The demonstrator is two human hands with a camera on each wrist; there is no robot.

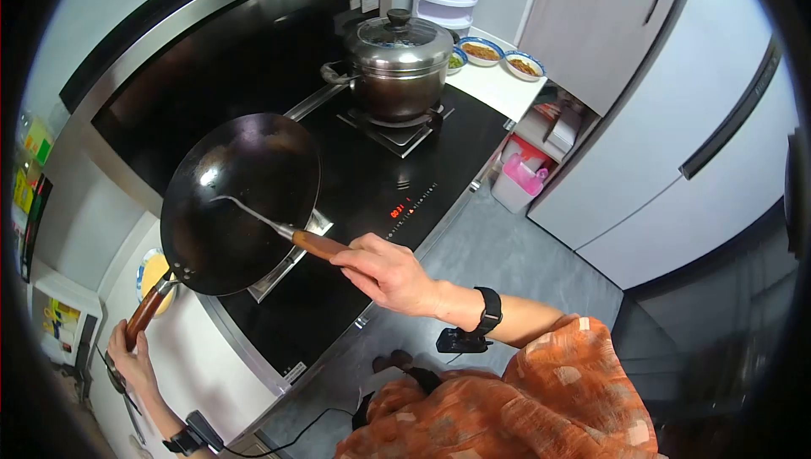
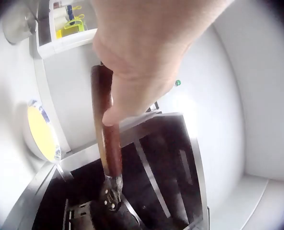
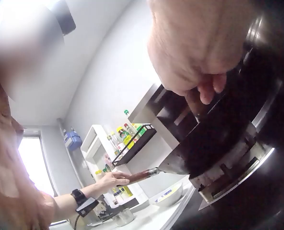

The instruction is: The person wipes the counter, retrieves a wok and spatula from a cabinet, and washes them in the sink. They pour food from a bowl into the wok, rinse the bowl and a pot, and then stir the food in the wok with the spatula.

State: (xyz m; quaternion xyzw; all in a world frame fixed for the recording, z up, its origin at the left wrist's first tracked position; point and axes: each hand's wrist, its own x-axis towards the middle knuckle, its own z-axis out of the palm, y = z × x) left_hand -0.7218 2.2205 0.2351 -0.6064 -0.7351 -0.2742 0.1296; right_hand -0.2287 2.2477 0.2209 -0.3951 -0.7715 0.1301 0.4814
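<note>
A dark wok is tilted over the near-left burner, its inside facing me and some of the burner frame showing below its rim. My left hand grips the wok's brown wooden handle; in the left wrist view, the thumb lies along this handle. My right hand holds a spatula by its wooden grip. Its thin metal end reaches over the dark inside of the wok. In the right wrist view, fingers of the right hand curl round the grip, and the spatula's far end is hidden.
A lidded steel pot stands on the far burner of the black cooktop. Beyond it are small bowls of food. A bowl with yellow contents sits left of the wok. Bottles fill a wall rack.
</note>
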